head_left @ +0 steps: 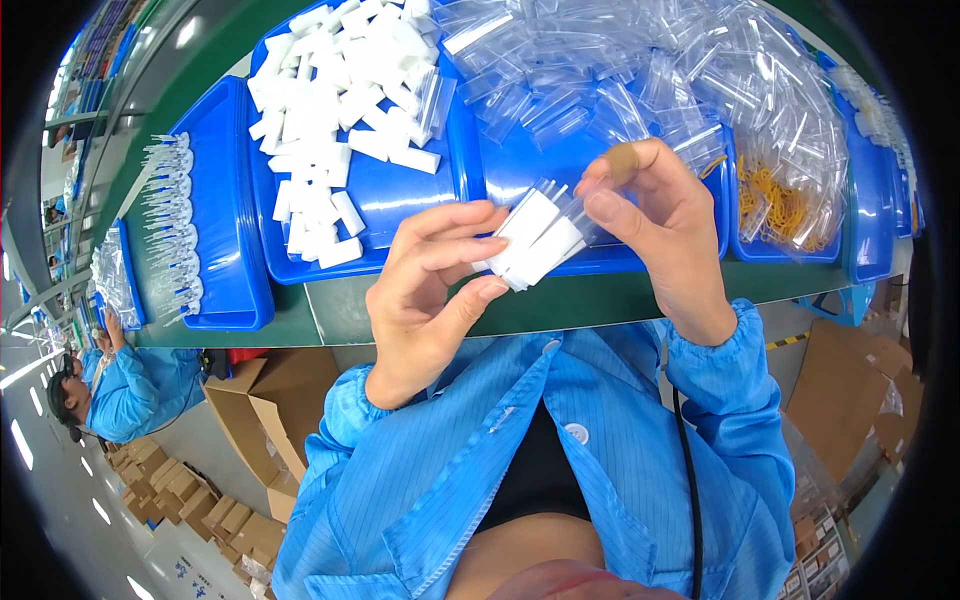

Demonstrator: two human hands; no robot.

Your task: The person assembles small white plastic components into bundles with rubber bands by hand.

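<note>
White pieces (540,240) are clamped in left hand (425,285); grip of right hand (665,225) cannot be told. Bundling judged underway; alignment needed.

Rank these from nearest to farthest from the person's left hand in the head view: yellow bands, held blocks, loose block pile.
1. Held blocks: white, in the left hand, at its fingertips.
2. Loose block pile: just beyond the hand, to its upper left.
3. Yellow bands: well off to its right.
</note>
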